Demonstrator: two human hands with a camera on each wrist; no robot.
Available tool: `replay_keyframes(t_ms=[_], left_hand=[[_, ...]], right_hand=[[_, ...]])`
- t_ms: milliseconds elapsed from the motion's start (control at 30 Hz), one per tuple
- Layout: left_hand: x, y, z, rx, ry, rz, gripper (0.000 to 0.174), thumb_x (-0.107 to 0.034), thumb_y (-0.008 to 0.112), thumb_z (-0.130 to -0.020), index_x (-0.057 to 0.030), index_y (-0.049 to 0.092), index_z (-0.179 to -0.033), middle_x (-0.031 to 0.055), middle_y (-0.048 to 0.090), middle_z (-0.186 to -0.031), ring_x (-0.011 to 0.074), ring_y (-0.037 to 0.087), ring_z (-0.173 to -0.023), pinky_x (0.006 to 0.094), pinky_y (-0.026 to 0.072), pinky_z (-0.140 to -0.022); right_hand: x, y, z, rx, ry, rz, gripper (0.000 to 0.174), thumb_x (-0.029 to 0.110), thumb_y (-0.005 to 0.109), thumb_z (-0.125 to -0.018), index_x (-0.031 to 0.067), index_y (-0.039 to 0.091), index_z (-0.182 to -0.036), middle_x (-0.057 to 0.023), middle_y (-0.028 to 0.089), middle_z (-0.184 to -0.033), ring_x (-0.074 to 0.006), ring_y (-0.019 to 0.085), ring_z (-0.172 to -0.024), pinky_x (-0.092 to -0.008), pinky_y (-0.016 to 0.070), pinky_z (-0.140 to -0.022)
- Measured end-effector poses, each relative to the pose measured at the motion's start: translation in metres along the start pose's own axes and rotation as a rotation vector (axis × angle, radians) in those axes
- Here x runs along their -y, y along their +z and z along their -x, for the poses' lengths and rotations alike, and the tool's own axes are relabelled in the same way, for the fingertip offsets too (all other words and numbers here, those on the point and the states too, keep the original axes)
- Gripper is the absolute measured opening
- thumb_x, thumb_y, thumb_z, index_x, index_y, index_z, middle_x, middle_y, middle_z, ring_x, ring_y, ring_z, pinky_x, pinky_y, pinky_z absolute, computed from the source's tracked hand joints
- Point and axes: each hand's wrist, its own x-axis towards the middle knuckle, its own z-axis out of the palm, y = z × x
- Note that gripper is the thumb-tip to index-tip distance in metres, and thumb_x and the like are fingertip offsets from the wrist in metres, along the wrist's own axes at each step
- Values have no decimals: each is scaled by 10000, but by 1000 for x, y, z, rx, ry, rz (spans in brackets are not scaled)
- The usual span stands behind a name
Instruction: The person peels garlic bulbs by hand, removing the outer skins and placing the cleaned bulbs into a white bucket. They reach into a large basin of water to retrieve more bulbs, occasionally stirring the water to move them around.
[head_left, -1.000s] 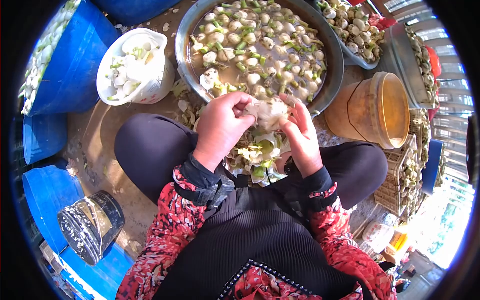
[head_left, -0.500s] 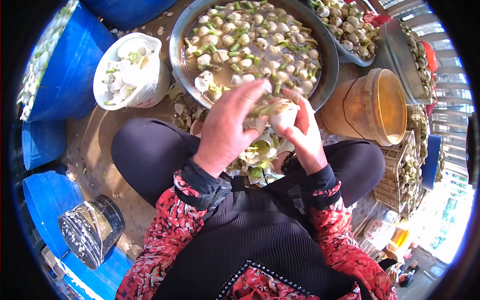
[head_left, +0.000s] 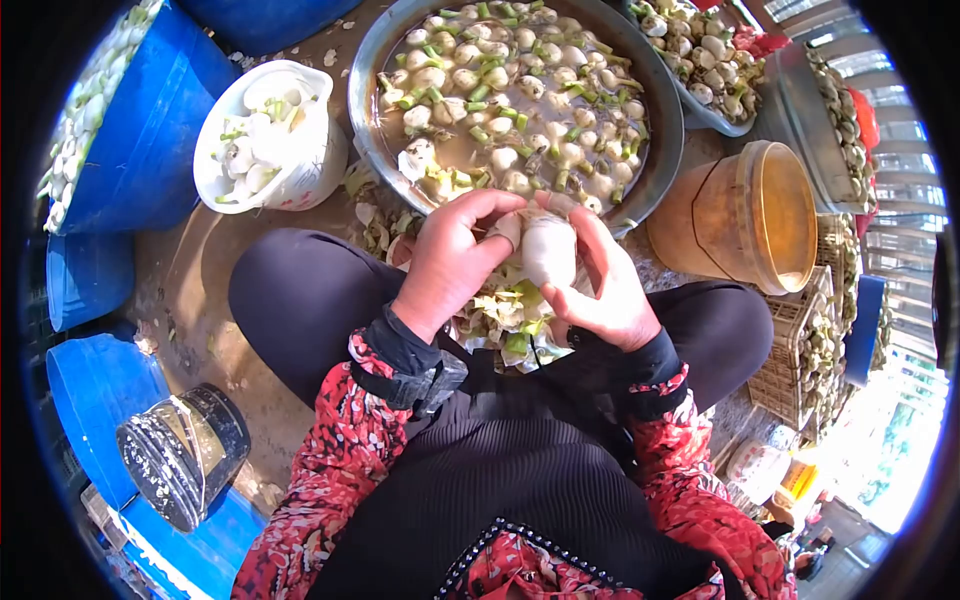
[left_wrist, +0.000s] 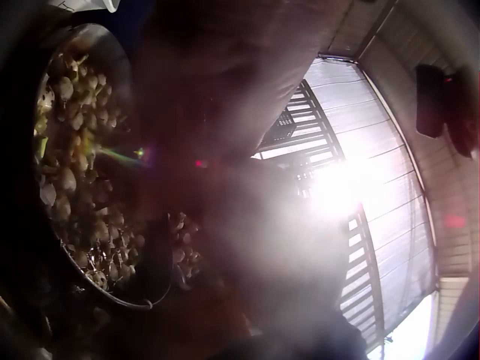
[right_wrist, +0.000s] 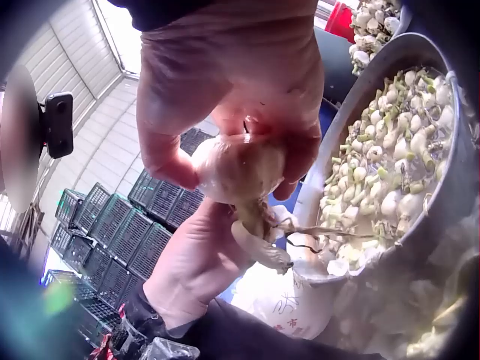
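Observation:
A smooth white garlic bulb (head_left: 549, 250) is held over the lap between both hands. My right hand (head_left: 607, 285) grips it from the right, thumb at its near end, fingers behind. At its upper left, my left hand (head_left: 452, 258) pinches near the stalk, with fingertips close to the other hand's. In the right wrist view the bulb (right_wrist: 240, 169) hangs below the right hand (right_wrist: 229, 82). Its stalk and loose skin reach toward the left hand (right_wrist: 196, 266). The left wrist view is dark and glared. Below the hands lies a heap of peeled skins and green trimmings (head_left: 508, 312).
A wide metal basin (head_left: 366, 140) of garlic bulbs in murky water stands ahead. Left of it is a white bucket (head_left: 325, 150) with peeled bulbs; right, a tan bucket (head_left: 705, 215). Blue tubs (head_left: 165, 120), a black bucket (head_left: 180, 455) and wicker baskets (head_left: 790, 360) surround the seated person.
The left hand swung up off the bulb, blurred, then returned to its stalk end. The bulb turned in the right hand, and its ragged skin gave way to a smooth white side.

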Motion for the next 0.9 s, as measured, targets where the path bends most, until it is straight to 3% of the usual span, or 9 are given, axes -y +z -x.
replay_keyframes(t_ms=[33,100,167,333,433,567,600,733,900], left_hand=[[3,1,-1,2,-114,273,226,18,617,-898,-1,679,-1114,36,676,-1019,100,632,-918,247,500,-851],[0,-1,0,-5,-65,248,173,-14,597,-957,19,674,-1109,3,666,-1047,55,596,-932,226,495,-844],[-6,-3,0,-9,-9,127,201,21,619,-930,25,671,-1124,-2,671,-1050,58,609,-926,225,505,-816],[0,4,3,10,-32,86,194,49,637,-911,20,674,-1099,-4,679,-996,50,624,-887,214,516,-775],[-7,3,2,-1,-104,181,176,53,634,-916,15,676,-1082,8,689,-971,54,640,-864,213,527,-768],[0,2,-1,-39,-140,330,145,35,604,-945,10,669,-1072,26,703,-982,71,660,-862,221,540,-771],[-1,-2,-5,-138,-297,501,127,13,574,-968,11,657,-1063,31,705,-983,84,665,-849,229,541,-765],[-5,-4,0,105,-120,304,198,-60,574,-1002,19,605,-1182,60,684,-1154,92,623,-1031,262,498,-941],[-7,3,-1,208,-125,442,197,-151,660,-981,-14,634,-1120,61,634,-1213,88,591,-1093,259,482,-968]], right_hand=[[1,-3,-2,48,-50,-13,797,262,718,-785,7,399,-1469,-122,540,-1337,-204,543,-1182,-321,426,-1024],[-3,-3,-4,43,-86,-85,799,263,745,-801,18,393,-1475,-146,514,-1381,-205,539,-1218,-317,449,-1004],[4,4,-4,-164,110,-184,787,274,786,-815,28,405,-1458,-158,519,-1369,-185,546,-1202,-304,477,-964],[-11,12,-5,-280,250,48,629,287,834,-796,12,524,-1269,-99,589,-1111,-144,571,-1004,-288,493,-846],[-6,7,-6,-230,-48,205,594,272,838,-780,7,547,-1225,-64,589,-1045,-129,571,-939,-283,492,-826],[8,13,-2,-228,-68,-153,640,228,812,-776,12,530,-1308,-69,594,-1116,-149,581,-1019,-301,484,-927],[7,6,0,-147,-122,1,696,208,798,-782,13,489,-1374,-78,600,-1147,-164,585,-1078,-308,477,-960],[2,5,-5,-270,-42,-26,730,243,833,-789,6,484,-1385,-93,579,-1166,-177,564,-1131,-323,478,-964],[-3,2,-1,-181,-83,153,777,376,885,-743,-30,532,-1305,-132,544,-1168,-238,566,-1103,-351,452,-976]])
